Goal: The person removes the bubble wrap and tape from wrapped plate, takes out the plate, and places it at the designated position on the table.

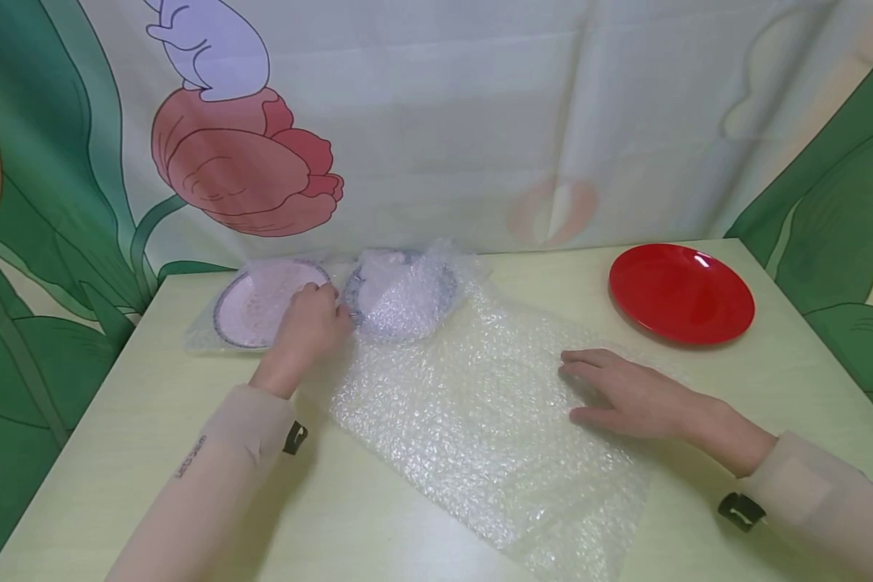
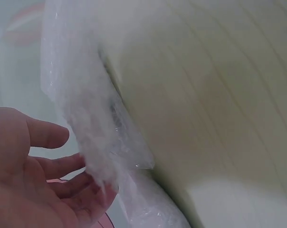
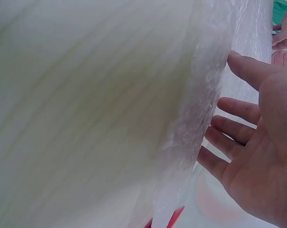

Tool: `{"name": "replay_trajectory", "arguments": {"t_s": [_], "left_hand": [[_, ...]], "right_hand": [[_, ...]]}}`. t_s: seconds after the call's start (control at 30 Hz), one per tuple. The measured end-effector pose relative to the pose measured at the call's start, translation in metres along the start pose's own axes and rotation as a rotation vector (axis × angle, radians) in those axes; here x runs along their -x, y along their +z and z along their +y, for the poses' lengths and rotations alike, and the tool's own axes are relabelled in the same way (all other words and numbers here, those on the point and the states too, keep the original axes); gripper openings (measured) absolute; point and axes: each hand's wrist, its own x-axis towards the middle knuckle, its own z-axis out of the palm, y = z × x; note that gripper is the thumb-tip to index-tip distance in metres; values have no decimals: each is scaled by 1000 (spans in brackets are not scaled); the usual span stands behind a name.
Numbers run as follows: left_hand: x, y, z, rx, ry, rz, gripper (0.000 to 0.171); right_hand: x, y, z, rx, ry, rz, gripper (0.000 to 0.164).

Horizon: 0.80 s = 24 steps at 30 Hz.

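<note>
Head view: bubble wrap (image 1: 480, 396) lay across the table (image 1: 364, 509), reaching over a blue-patterned plate (image 1: 366, 283); the left hand (image 1: 314, 322) was between it and a second plate (image 1: 258, 311), the right hand (image 1: 633, 396) near a red plate (image 1: 682, 293). Left wrist: loosely bent fingers touched wrapping — thumb apart. Right wrist: near-straight, spread fingers — tips against the sheet.

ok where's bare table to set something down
Bare table between the left sleeve and the bubble wrap, and at the back between that and the red plate. Crowded: back left, with two blue-rimmed plates and the left hand.
</note>
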Motion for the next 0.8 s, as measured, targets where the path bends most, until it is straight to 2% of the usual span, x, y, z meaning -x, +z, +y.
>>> {"name": "replay_trajectory", "arguments": {"t_s": [0.2, 0.57, 0.8], "left_hand": [[-7, 1, -6, 36, -13, -54, 30], [-8, 4, -8, -1, 32, -91, 33], [-6, 0, -2, 40, -33, -148, 34]], "right_hand": [[3, -2, 0, -2, -5, 6, 67], [13, -5, 7, -8, 21, -3, 67], [20, -11, 10, -45, 18, -6, 68]]}}
